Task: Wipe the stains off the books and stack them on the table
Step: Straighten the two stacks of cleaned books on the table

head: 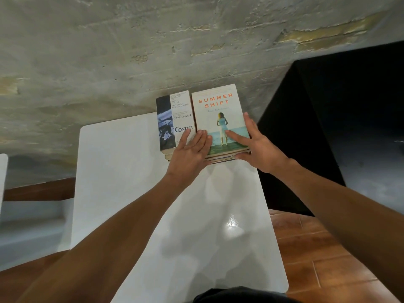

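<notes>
Two piles of books lie side by side at the far end of the white table (135, 193), against the wall. The "Summer Shift" book (215, 112) tops the right pile, with other books under it. The "Contact" book (172, 119) tops the left pile. My left hand (189, 153) rests flat with straight fingers across the near edges of both top books. My right hand (256, 145) lies with spread fingers on the right side of "Summer Shift", its thumb against the front edge of that pile. No cloth is in view.
A rough grey concrete wall (131, 51) rises behind the books. A large black box (341, 119) stands right of the table. Wooden floor (317, 254) shows at lower right. A white edge (3, 171) and a brown wooden piece (39, 190) sit at the left.
</notes>
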The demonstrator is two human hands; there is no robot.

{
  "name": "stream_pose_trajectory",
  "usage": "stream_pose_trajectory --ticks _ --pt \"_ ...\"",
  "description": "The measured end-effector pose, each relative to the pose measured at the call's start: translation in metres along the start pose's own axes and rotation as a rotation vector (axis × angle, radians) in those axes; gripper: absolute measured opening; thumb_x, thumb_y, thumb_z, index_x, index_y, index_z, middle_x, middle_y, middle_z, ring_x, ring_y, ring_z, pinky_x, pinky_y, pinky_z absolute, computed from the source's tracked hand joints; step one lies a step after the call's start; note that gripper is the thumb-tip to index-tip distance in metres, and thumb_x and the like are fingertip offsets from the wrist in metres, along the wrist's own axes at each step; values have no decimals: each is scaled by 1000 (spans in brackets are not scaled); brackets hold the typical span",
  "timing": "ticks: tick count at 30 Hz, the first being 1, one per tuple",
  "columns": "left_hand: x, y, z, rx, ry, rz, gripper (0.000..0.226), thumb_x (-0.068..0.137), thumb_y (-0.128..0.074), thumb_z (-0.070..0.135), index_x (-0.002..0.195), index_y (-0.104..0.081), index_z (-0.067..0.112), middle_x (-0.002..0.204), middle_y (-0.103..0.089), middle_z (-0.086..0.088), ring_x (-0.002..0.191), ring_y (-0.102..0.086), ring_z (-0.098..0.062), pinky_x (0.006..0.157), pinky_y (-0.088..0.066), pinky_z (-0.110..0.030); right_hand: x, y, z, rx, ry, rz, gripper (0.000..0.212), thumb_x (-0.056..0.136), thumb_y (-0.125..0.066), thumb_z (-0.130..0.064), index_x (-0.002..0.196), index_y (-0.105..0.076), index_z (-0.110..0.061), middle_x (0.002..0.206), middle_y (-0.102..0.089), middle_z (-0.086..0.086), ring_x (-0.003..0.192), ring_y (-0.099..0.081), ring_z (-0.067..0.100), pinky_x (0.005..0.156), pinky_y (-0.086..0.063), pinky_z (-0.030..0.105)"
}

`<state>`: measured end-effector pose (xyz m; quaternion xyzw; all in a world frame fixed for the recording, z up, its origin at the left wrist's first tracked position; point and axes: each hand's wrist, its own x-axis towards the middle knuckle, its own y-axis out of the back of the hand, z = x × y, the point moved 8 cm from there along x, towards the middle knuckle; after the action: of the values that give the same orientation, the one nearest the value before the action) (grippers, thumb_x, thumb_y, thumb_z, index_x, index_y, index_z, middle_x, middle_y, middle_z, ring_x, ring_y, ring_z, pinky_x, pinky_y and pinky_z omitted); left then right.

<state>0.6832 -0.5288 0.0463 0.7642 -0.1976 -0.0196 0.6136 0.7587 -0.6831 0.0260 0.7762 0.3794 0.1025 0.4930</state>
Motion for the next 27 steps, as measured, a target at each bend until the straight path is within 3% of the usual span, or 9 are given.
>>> stream_pose_trajectory --ticks 2,4,8,12,27 --pt "1 1 -1 15 7 -3 75 74 -86 42 132 -62 0 132 -65 -17 126 -60 -30 115 -26 -51 -1 0 -2 40 0 15 95 91 -71 -14 148 -10 -60 159 29 -13 150 -19 22 109 -43 36" --pt "2 3 -1 25 21 -1 75 74 -86 43 131 -63 0 131 -65 -17 126 -61 -30 115 -26 -52 -1 0 -1 56 -10 2 94 92 -70 -15 146 -8 -62 160 27 -13 147 -27 20 108 -43 35" --pt "1 5 1 30 50 14 76 74 -85 47 130 -64 1 130 -66 -16 126 -60 -29 115 -28 -53 -2 -1 2 50 -28 -35 95 93 -70 -18 144 -4 -64 158 29 -16 147 -26 19 108 -42 34" --pt "3 2 1 9 74 20 70 74 -86 42 127 -65 1 128 -67 -16 125 -61 -29 115 -30 -52 -1 -1 4 47 1 16 92 92 -71 -17 151 -13 -56 161 26 -8 145 -31 22 109 -45 38" --pt "0 -4 2 -18 94 4 69 79 -82 43 131 -63 2 133 -65 -16 128 -59 -28 121 -13 -45 -4 -7 10 19 103 144 88 89 -74 -14 154 -22 -42 167 5 8 134 -51 26 101 -48 41"
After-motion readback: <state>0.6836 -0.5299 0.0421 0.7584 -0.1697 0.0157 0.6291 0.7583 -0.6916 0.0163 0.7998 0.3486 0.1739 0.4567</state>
